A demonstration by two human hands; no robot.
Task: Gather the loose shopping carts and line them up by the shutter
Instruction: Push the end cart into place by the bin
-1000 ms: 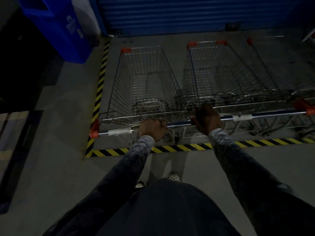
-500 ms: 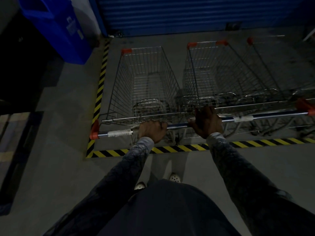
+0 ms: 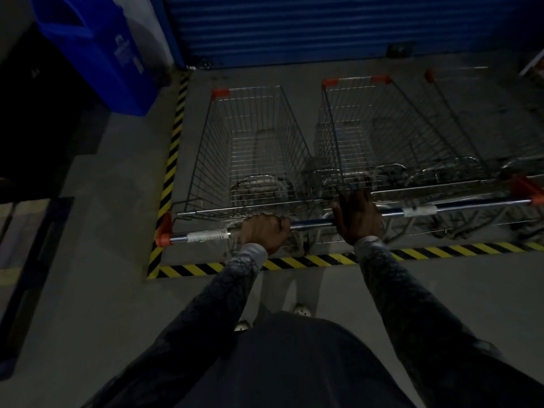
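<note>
Carts (image 3: 250, 142) | silver wire, orange corners | left hand (image 3: 263, 231), right hand (image 3: 357, 217) on handles (image 3: 206, 234)

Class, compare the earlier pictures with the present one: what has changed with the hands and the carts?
Nothing visibly changed. The left hand and right hand grip the bar at the same spots. The carts stand where they were inside the striped tape, facing the shutter. Only the camera view shifts a little.
</note>
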